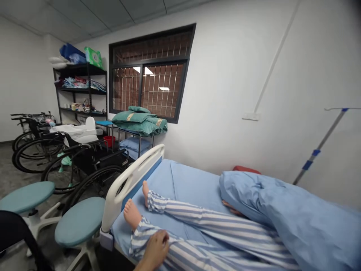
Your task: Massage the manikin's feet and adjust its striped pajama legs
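A manikin in blue-and-white striped pyjamas (203,222) lies on a hospital bed (186,180) with a blue sheet, its bare feet (131,212) towards the white footboard (126,180). A blue blanket (282,210) covers its upper body. My left hand (153,249) comes in at the bottom edge and lies on the nearer striped trouser leg, close to the ankle. Its fingers are curled onto the cloth. My right hand is out of view.
Two teal round stools (80,220) stand at the foot of the bed. Behind them are several wheelchairs (84,165). A cart with folded green linen (141,122) stands under the window, and black shelves (81,90) stand at the back. An IV pole (318,146) leans at the right wall.
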A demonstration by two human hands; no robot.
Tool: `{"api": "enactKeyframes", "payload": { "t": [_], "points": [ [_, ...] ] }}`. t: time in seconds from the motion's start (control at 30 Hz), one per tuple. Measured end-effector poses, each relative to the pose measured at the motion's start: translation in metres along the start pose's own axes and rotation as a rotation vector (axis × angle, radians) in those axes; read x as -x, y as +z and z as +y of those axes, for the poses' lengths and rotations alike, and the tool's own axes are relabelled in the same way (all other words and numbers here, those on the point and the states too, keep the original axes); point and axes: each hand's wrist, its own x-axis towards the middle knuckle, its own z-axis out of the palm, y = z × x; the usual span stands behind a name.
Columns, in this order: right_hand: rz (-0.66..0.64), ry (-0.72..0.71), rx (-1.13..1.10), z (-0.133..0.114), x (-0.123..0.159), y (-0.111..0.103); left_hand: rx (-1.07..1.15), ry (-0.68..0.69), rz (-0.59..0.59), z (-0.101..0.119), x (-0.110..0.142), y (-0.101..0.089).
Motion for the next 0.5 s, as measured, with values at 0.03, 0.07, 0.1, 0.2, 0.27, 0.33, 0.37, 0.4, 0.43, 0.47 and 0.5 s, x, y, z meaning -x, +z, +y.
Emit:
{"api": "enactKeyframes", "payload": {
  "t": [0.03,0.07,0.1,0.2,0.27,0.33,0.37,0.4,0.43,0.47,0.5],
  "points": [
    [0.022,0.019,0.010,0.009,0.017,-0.023,0.012,0.031,0.026,0.004,-0.013,0.000],
    [0.041,0.035,0.024,0.019,0.034,-0.048,0.033,0.059,0.036,0.007,-0.025,-0.001],
    [0.050,0.045,0.035,0.029,0.050,-0.073,0.044,0.055,0.047,0.008,-0.036,0.000],
    [0.079,0.045,0.051,0.054,0.074,-0.132,0.003,-0.024,0.083,-0.007,-0.058,0.005],
    [0.035,0.012,0.080,0.064,0.066,-0.150,-0.093,-0.076,0.105,-0.028,-0.063,0.011],
    [-0.010,-0.012,0.109,0.070,0.047,-0.152,-0.223,-0.071,0.129,-0.051,-0.063,0.017],
    [-0.020,-0.016,0.122,0.073,0.035,-0.148,-0.283,-0.041,0.143,-0.060,-0.062,0.020],
    [-0.016,-0.017,0.138,0.076,0.024,-0.144,-0.335,-0.002,0.164,-0.067,-0.061,0.024],
    [-0.007,-0.022,0.156,0.079,0.013,-0.138,-0.374,0.036,0.187,-0.073,-0.060,0.027],
    [-0.005,-0.031,0.177,0.082,0.003,-0.133,-0.400,0.068,0.209,-0.077,-0.059,0.030],
    [-0.006,-0.043,0.199,0.085,-0.007,-0.128,-0.418,0.085,0.229,-0.079,-0.059,0.033]
  ]
}}
